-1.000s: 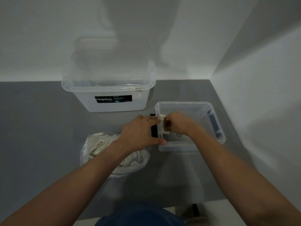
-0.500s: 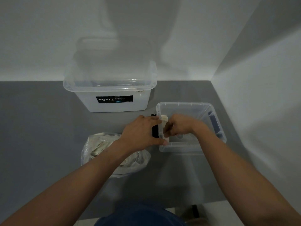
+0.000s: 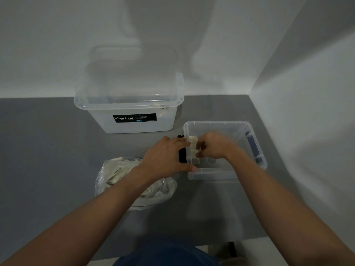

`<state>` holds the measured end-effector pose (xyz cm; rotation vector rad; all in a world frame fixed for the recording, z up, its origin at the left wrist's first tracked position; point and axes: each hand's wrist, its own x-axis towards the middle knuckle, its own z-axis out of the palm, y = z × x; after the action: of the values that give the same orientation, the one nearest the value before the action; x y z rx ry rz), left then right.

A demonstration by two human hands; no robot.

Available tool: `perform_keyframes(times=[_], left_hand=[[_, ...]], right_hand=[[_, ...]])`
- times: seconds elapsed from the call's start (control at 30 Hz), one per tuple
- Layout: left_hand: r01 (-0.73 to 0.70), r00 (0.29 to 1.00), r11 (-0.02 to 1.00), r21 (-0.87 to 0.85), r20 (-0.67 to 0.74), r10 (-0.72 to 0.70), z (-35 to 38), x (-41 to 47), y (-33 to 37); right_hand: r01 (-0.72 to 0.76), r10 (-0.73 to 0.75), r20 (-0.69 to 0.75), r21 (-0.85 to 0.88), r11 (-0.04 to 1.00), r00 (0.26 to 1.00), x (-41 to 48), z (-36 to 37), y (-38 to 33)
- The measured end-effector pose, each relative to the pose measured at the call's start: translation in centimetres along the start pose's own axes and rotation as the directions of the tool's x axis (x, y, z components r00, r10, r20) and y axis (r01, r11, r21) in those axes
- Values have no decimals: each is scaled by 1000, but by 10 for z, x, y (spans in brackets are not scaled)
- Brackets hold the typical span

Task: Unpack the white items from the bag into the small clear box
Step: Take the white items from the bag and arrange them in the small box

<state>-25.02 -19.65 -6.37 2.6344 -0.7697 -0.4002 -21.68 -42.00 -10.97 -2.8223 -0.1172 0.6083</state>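
Right hand (image 3: pixel 212 145) pinching white items (image 3: pixel 193 148) against left wall inside small clear box (image 3: pixel 226 173), centre-right of frame; left hand (image 3: pixel 167 157) spread, bracing box rim; bag (image 3: pixel 134 181) lower left on bench (image 3: pixel 48 150), mostly full. Risk: stack toppling once released

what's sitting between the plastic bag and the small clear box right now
In the head view, the left hand lies across that gap, reaching from over the bag to the small clear box wall; grey table shows beneath it.

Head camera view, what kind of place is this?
Probably a plain indoor sorting or storage corner: a grey table set against bare white walls, with a lidded Megabox storage bin on it.
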Motion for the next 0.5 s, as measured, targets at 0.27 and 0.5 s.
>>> perform_keyframes(times=[0.27, 0.5], left_hand=[[7, 1000, 1000, 13, -5, -7, 0, 0, 2], [3, 1000, 1000, 18, -1, -3, 0, -1, 2]], right_hand=[[-50, 39, -52, -216, 975, 998, 10, 9, -17], [-77, 72, -93, -58, 995, 993, 6, 2, -17]])
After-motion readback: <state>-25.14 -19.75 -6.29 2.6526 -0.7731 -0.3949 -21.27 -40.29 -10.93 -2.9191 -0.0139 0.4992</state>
